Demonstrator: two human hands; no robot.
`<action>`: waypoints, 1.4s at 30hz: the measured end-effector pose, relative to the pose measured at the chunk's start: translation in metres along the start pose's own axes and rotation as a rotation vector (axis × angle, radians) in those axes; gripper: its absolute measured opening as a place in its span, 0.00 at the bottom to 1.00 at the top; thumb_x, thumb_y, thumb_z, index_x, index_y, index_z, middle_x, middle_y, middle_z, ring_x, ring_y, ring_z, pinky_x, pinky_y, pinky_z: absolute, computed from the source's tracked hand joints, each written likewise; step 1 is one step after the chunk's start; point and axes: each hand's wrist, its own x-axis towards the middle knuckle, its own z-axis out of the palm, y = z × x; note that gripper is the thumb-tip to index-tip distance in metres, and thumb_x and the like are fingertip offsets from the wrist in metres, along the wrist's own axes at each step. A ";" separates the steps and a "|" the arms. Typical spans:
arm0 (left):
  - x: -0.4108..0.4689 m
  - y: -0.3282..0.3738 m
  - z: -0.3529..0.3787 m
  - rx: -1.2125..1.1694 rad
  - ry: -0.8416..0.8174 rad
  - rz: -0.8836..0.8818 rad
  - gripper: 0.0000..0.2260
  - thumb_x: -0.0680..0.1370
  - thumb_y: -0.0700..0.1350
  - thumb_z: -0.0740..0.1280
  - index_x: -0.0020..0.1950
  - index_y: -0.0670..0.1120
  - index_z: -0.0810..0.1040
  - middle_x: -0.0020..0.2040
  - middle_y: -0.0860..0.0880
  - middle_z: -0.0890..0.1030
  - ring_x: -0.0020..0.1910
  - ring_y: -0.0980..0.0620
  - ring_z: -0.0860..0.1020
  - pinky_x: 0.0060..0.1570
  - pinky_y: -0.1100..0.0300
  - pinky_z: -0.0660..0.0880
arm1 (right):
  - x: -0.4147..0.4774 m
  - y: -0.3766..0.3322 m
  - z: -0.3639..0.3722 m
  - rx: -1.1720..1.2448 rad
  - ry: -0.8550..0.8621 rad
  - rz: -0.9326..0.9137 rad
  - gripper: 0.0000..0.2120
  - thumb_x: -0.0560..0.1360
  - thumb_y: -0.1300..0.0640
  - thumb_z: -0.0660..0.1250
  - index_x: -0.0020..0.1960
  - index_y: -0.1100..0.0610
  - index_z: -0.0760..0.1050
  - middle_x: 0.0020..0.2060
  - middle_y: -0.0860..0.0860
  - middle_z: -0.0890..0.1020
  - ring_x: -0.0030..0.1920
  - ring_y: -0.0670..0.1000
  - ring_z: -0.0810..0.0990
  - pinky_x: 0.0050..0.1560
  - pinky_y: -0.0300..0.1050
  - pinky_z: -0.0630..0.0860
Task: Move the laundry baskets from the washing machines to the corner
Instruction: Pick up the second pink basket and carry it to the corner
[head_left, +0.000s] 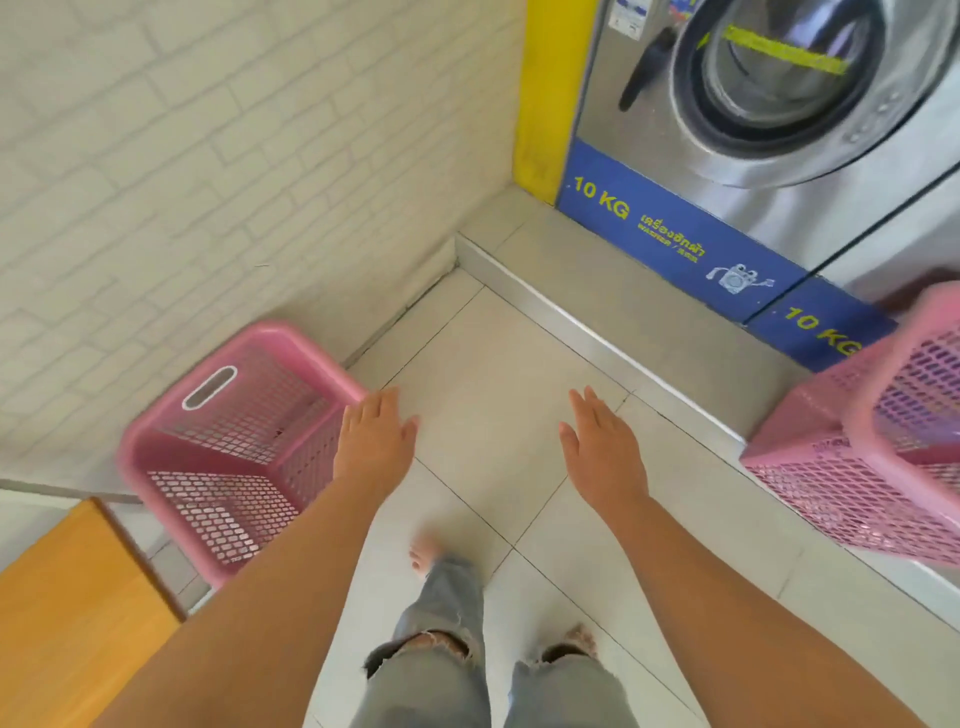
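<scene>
Pink perforated plastic basket (236, 447) on tiled floor (488, 374) beside white brick-pattern wall (208, 156), second pink mesh basket (878, 441) on raised step (597, 322) below steel washing machine (769, 119), left hand (375, 441) and right hand (605, 449) flat, fingers loosely spread, empty.

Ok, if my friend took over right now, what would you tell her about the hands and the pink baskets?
Left hand: open, empty, beside the rim of the pink basket by the wall.
Right hand: open, empty, over the floor.
Done: that basket sits on the floor by the brick wall, near the corner.
Left: the other pink basket is tilted on the step in front of the washing machines. Carry it to the corner too.
</scene>
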 end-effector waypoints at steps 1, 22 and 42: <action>-0.007 0.021 0.004 -0.001 0.000 0.035 0.22 0.82 0.49 0.55 0.73 0.39 0.64 0.72 0.39 0.68 0.71 0.39 0.66 0.72 0.44 0.60 | -0.015 0.019 -0.006 0.010 0.009 0.024 0.25 0.82 0.50 0.52 0.77 0.56 0.57 0.77 0.56 0.59 0.76 0.57 0.61 0.74 0.53 0.60; -0.051 0.411 0.122 0.113 -0.183 0.620 0.25 0.83 0.51 0.56 0.77 0.41 0.61 0.77 0.40 0.61 0.76 0.42 0.60 0.74 0.51 0.56 | -0.199 0.352 -0.089 0.358 0.346 0.731 0.22 0.81 0.51 0.56 0.73 0.58 0.64 0.72 0.56 0.69 0.71 0.59 0.68 0.70 0.57 0.66; 0.059 0.648 0.193 0.015 -0.267 0.520 0.20 0.81 0.44 0.59 0.72 0.41 0.67 0.71 0.38 0.68 0.67 0.38 0.70 0.64 0.47 0.68 | -0.112 0.572 -0.150 0.435 0.428 0.995 0.24 0.79 0.55 0.59 0.73 0.60 0.62 0.73 0.58 0.67 0.70 0.63 0.67 0.68 0.58 0.66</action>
